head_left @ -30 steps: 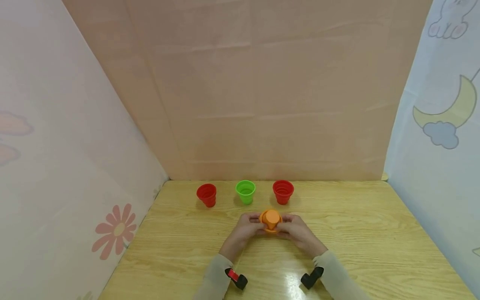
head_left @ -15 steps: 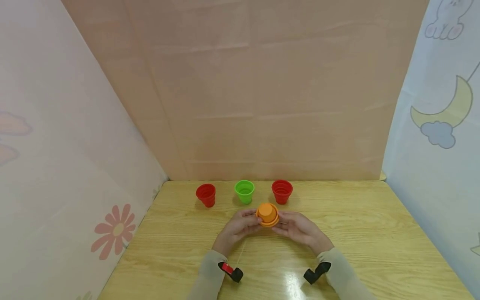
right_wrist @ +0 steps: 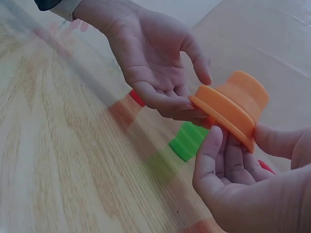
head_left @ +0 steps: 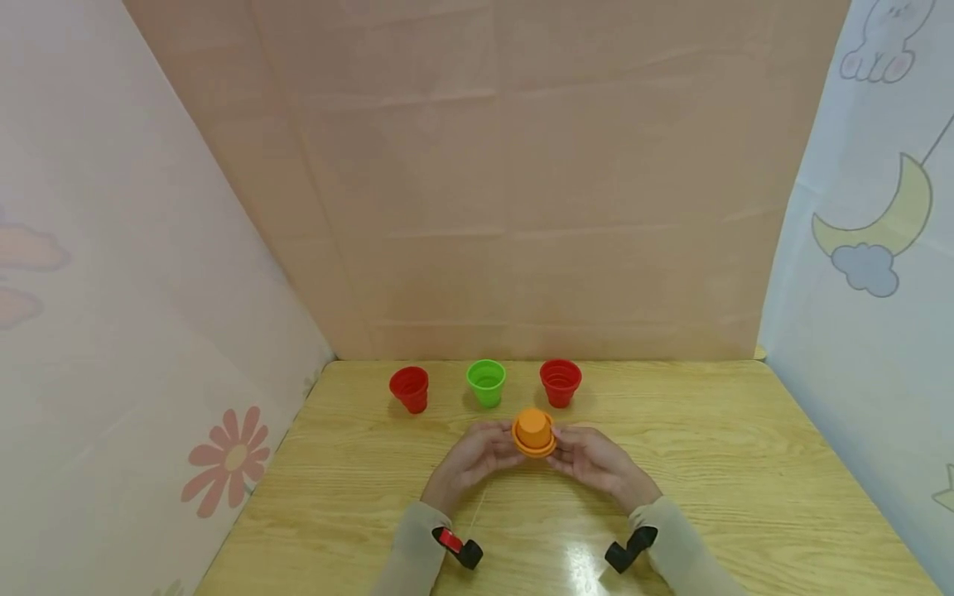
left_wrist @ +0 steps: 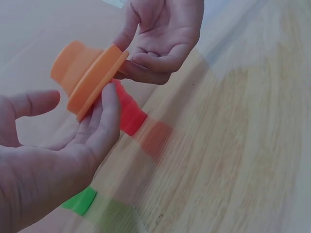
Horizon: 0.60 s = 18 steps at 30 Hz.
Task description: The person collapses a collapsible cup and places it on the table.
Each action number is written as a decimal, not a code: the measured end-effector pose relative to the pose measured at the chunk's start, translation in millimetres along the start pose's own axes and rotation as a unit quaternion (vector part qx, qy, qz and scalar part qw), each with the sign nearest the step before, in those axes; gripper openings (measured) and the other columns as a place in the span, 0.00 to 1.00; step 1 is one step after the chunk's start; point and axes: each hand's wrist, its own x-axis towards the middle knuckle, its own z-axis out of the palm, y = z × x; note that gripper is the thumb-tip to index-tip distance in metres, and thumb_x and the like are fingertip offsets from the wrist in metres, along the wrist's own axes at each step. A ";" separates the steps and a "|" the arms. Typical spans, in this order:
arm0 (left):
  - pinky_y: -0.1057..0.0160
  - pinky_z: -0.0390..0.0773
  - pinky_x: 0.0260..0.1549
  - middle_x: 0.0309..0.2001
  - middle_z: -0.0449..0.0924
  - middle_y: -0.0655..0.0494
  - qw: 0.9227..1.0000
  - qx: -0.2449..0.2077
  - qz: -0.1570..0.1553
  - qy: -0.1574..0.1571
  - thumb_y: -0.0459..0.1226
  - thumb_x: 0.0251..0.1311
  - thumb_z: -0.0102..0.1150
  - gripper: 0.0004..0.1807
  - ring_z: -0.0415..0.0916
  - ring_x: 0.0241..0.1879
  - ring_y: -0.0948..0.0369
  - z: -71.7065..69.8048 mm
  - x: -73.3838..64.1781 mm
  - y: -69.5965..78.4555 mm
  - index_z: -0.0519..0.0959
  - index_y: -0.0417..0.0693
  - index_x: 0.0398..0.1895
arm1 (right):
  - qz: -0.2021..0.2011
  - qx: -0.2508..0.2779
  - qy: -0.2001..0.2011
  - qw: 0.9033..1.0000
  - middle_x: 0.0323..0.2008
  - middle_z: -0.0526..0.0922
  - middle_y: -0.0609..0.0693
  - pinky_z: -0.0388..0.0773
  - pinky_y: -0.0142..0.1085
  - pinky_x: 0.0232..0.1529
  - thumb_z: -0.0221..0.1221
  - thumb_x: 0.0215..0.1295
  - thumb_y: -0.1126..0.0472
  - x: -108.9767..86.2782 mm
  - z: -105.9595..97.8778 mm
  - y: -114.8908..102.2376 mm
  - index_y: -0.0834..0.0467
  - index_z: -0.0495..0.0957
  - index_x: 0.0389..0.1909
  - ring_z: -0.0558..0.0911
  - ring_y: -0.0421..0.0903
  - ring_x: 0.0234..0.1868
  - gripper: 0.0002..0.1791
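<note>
An orange collapsible cup is held above the table, base up and rim down, with its wall partly folded into a wide ring. My right hand pinches it at the rim, thumb on the outer wall and fingers beneath, as the right wrist view shows. Fingers of my left hand touch the rim from below on the other side. The left thumb stands apart from the cup. Beyond the hands stand a left red cup, a green cup and a right red cup, all mouth up.
The wooden table reaches back to a beige cloth wall. Pale printed sheets hang at the left and right sides. The three standing cups form a row near the back edge.
Both hands held the orange cup closely a second ago. It has since tilted and shifted slightly away from me; the left thumb has come off it. The three standing cups have stayed put.
</note>
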 end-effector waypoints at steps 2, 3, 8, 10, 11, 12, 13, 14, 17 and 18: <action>0.51 0.86 0.60 0.57 0.87 0.47 1.000 -0.002 -0.002 -0.006 0.32 0.78 0.46 0.24 0.86 0.53 0.57 1.8 0.8 -0.2 0.70 0.29 0.71 | 0.000 -0.002 0.006 1.000 0.45 0.88 0.43 0.83 0.32 0.56 0.44 0.86 0.63 -0.4 -0.9 0.6 0.51 0.86 0.47 0.83 0.40 0.48 0.19; 0.52 0.86 0.59 0.55 0.88 0.48 1.000 -0.001 -0.004 -0.006 0.34 0.79 0.46 0.24 0.87 0.51 0.58 2.7 1.4 -0.4 0.71 0.29 0.71 | 0.001 -0.003 0.008 1.000 0.45 0.88 0.43 0.83 0.32 0.55 0.44 0.85 0.63 -0.5 -1.2 0.6 0.51 0.86 0.47 0.83 0.40 0.47 0.19; 0.52 0.87 0.57 0.52 0.89 0.48 1.000 0.008 -0.017 0.010 0.40 0.81 0.49 0.23 0.88 0.50 0.56 5.9 3.2 -3.2 0.75 0.33 0.69 | 0.013 -0.014 0.016 1.000 0.45 0.89 0.43 0.83 0.32 0.55 0.46 0.85 0.61 -0.9 -2.4 -0.1 0.52 0.86 0.48 0.83 0.40 0.47 0.17; 0.51 0.87 0.58 0.53 0.89 0.47 1.000 0.012 -0.022 0.019 0.41 0.81 0.50 0.23 0.87 0.51 0.56 7.0 3.8 -4.9 0.76 0.34 0.69 | 0.018 -0.023 0.024 0.999 0.45 0.89 0.43 0.83 0.33 0.55 0.47 0.85 0.60 -1.0 -2.4 -0.8 0.52 0.85 0.49 0.83 0.41 0.48 0.16; 0.50 0.86 0.58 0.53 0.89 0.47 0.999 0.015 -0.023 0.022 0.42 0.81 0.50 0.24 0.87 0.51 0.56 7.6 4.5 -5.9 0.76 0.34 0.69 | 0.021 -0.027 0.029 0.999 0.45 0.89 0.43 0.82 0.33 0.55 0.48 0.84 0.60 -1.0 -2.4 -1.1 0.52 0.85 0.49 0.83 0.41 0.48 0.15; 0.50 0.86 0.59 0.53 0.89 0.47 0.999 0.017 -0.026 0.026 0.42 0.81 0.50 0.24 0.87 0.51 0.56 8.2 4.9 -6.6 0.76 0.35 0.69 | 0.023 -0.031 0.035 0.999 0.45 0.89 0.43 0.82 0.33 0.55 0.48 0.84 0.60 -0.9 -2.4 -1.3 0.52 0.85 0.49 0.83 0.41 0.48 0.15; 0.51 0.86 0.59 0.52 0.89 0.47 0.999 0.021 -0.027 0.029 0.43 0.82 0.49 0.24 0.87 0.50 0.56 8.7 5.2 -7.2 0.76 0.35 0.69 | 0.025 -0.035 0.040 0.998 0.45 0.89 0.44 0.82 0.33 0.55 0.49 0.84 0.59 -0.7 -2.4 -1.5 0.52 0.85 0.50 0.83 0.42 0.48 0.14; 0.52 0.87 0.58 0.52 0.89 0.48 0.999 0.022 -0.030 0.032 0.43 0.82 0.49 0.24 0.87 0.50 0.57 9.3 5.7 -7.4 0.76 0.35 0.68 | 0.026 -0.038 0.044 0.998 0.45 0.89 0.44 0.82 0.33 0.55 0.49 0.83 0.59 -0.5 -2.4 -1.7 0.52 0.85 0.50 0.83 0.42 0.48 0.14; 0.55 0.88 0.55 0.49 0.90 0.50 0.998 0.027 -0.032 0.037 0.45 0.82 0.49 0.25 0.87 0.47 0.59 10.7 6.5 -8.0 0.77 0.35 0.68 | 0.029 -0.045 0.048 0.997 0.45 0.89 0.44 0.82 0.33 0.54 0.50 0.83 0.59 0.2 -2.2 -2.4 0.52 0.85 0.50 0.83 0.42 0.48 0.13; 0.56 0.88 0.54 0.48 0.90 0.51 0.998 0.027 -0.032 0.038 0.45 0.82 0.48 0.25 0.87 0.47 0.59 11.1 6.6 -8.0 0.77 0.35 0.67 | 0.029 -0.046 0.049 0.997 0.44 0.89 0.43 0.82 0.33 0.54 0.50 0.83 0.59 0.4 -2.0 -2.5 0.52 0.85 0.49 0.83 0.42 0.47 0.13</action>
